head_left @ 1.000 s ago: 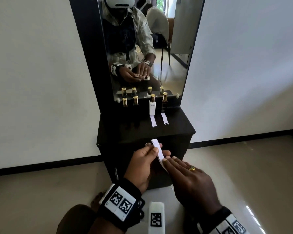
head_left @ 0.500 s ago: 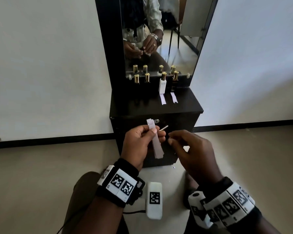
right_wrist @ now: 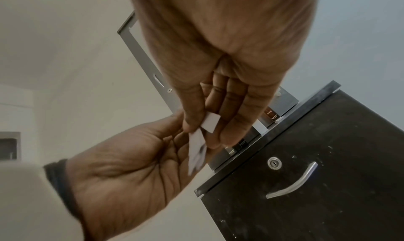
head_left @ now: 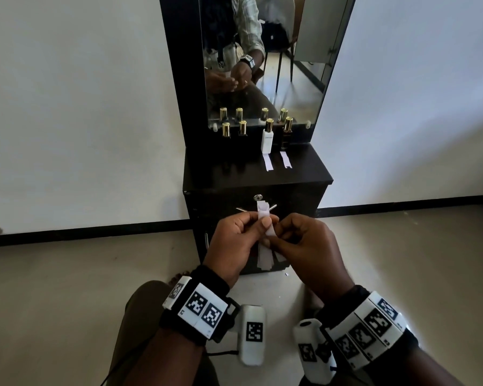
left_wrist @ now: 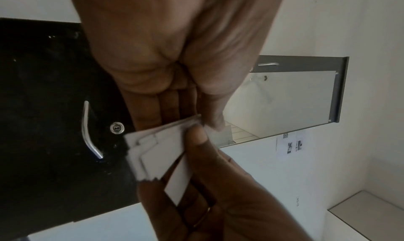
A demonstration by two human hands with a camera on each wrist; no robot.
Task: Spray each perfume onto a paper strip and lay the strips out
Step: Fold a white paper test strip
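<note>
My left hand (head_left: 258, 225) pinches a small stack of white paper strips (head_left: 265, 256) in front of the black cabinet; the same stack (left_wrist: 157, 153) fills the left wrist view. My right hand (head_left: 273, 240) pinches one strip (right_wrist: 210, 122) at the stack's side. On the cabinet top (head_left: 234, 174) stand a white perfume bottle (head_left: 267, 139) and a dark bottle (head_left: 286, 135) with gold caps, each with a strip lying before it: one strip (head_left: 267, 162) and another (head_left: 285, 159). Two more dark bottles show only their gold caps (head_left: 226, 129) at the left.
A mirror (head_left: 262, 59) rises behind the bottles and doubles them. The cabinet door has a keyhole (head_left: 258, 197) and a metal handle (left_wrist: 87, 128). White walls stand on both sides, with pale floor (head_left: 67, 302) around my knee.
My view has tilted down and closer to the hands. My right hand has closed in on the stack and now pinches a strip beside my left thumb.
</note>
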